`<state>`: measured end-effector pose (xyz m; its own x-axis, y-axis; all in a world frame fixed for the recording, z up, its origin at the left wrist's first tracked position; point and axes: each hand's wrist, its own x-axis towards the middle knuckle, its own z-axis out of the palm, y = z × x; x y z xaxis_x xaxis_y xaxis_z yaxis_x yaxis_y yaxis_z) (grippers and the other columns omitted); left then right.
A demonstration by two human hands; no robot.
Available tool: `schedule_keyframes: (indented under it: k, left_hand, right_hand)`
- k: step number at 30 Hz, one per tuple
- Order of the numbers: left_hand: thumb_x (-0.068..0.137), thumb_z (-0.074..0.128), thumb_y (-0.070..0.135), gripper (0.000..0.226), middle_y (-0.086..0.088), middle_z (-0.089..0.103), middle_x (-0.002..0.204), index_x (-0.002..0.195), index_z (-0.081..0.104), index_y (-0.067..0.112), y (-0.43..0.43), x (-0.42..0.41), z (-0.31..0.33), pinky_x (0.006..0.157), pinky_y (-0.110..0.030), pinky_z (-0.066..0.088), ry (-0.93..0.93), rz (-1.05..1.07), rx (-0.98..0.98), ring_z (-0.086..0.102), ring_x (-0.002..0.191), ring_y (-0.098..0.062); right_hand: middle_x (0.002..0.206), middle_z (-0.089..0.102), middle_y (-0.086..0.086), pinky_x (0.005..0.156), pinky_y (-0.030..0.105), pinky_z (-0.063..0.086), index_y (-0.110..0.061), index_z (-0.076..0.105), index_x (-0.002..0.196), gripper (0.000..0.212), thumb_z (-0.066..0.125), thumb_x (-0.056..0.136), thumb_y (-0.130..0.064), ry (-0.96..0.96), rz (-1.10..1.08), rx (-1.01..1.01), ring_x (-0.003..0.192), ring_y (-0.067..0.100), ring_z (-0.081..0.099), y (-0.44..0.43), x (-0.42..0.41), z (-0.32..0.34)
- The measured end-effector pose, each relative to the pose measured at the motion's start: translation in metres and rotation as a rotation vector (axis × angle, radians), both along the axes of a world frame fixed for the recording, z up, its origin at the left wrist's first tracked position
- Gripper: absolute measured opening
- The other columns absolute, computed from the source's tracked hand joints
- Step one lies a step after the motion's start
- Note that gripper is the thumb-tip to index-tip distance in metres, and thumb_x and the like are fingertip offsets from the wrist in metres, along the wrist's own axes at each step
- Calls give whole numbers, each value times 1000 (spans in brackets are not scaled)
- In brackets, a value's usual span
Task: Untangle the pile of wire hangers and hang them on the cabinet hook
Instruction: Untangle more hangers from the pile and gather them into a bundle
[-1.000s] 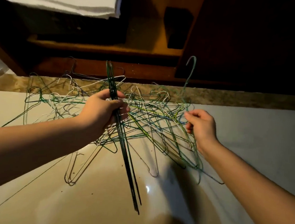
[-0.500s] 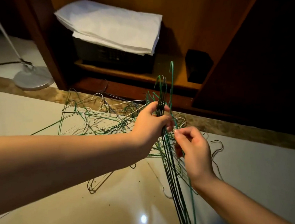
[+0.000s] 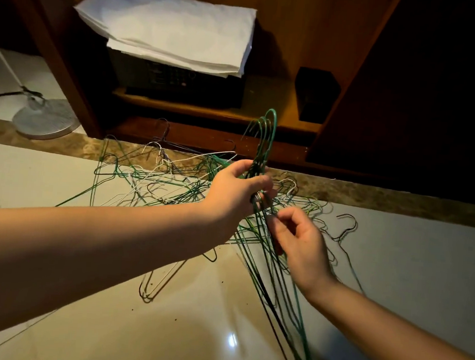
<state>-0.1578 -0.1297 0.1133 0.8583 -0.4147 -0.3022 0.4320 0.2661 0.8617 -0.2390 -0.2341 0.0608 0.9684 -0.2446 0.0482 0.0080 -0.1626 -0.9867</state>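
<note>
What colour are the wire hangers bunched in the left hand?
Mostly green wire hangers; head view.

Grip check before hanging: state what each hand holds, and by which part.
Left hand grips the bundle of green hangers at the necks, below the hooks; right hand pinches its wires just lower.

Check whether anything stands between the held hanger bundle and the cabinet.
Nothing visible stands between the bundle, gripped by the left hand, and the open cabinet; the hook itself is out of view. Its lower wires cross the pile where the right hand pinches one; any snag there cannot be told.
</note>
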Motion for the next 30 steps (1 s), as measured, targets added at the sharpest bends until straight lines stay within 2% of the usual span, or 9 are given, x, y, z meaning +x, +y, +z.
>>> schedule_keyframes:
  k: [3,5,8,10,13,15,18,25,30]
  left_hand:
    - [91,50,-2,12,-11,54,79,91,54,9,-6,-1,-7,62,-24,53,48,-55,26,59,70,-19]
    - [91,48,-1,12,-11,54,78,91,54,10,-11,-1,-15,60,-23,54,80,-111,44,59,70,-19]
    - [92,49,2,14,-9,55,75,92,59,12,-16,-2,-31,59,-24,55,79,-177,128,60,65,-17]
    - [91,50,3,14,-8,57,72,89,60,12,-19,-4,-42,60,-25,55,53,-195,209,62,61,-15]
    - [92,49,4,15,-7,63,77,87,60,13,-24,-4,-55,65,-28,56,9,-192,332,64,63,-14]
    - [92,48,5,16,-6,64,79,88,60,15,-27,-3,-61,66,-28,56,-4,-189,392,64,66,-14]
    - [92,47,4,19,-5,65,79,87,61,16,-34,1,-65,66,-28,57,6,-142,428,67,65,-11]
    - [93,44,3,21,-8,63,84,87,61,14,-39,26,-74,70,-33,57,-3,-33,453,67,73,-16]
    - [94,43,1,19,-10,60,82,88,58,10,-35,31,-78,66,-28,57,10,31,468,66,69,-16]
  right_hand:
    - [60,47,-10,56,26,34,-17,53,76,18,50,89,-29,62,66,-44,60,5,40,-8,-3,-19]
    - [66,50,-1,59,29,35,-12,54,76,30,47,86,-39,110,94,-55,63,9,42,-11,-5,-33]
    - [68,56,0,56,19,37,-22,57,71,26,45,90,-34,197,232,-3,61,3,47,-17,-6,-51]
    - [68,58,4,53,19,37,-25,59,67,30,42,87,-39,265,312,44,61,9,49,-23,-4,-65]
    - [65,57,0,56,19,40,-22,60,67,31,45,91,-33,347,179,72,62,12,51,-49,8,-99]
    - [74,63,4,69,30,46,-17,64,73,25,51,93,-22,417,44,-85,74,22,57,-77,17,-129]
    - [93,66,8,73,35,46,-14,65,93,18,51,92,-26,533,-64,-598,86,28,59,-126,25,-165]
    - [119,53,14,86,36,42,-13,56,114,26,50,90,-21,601,-160,-811,106,32,51,-176,43,-201]
    - [123,56,13,90,37,43,-15,50,123,33,51,91,-20,680,-171,-867,112,33,50,-180,55,-209]
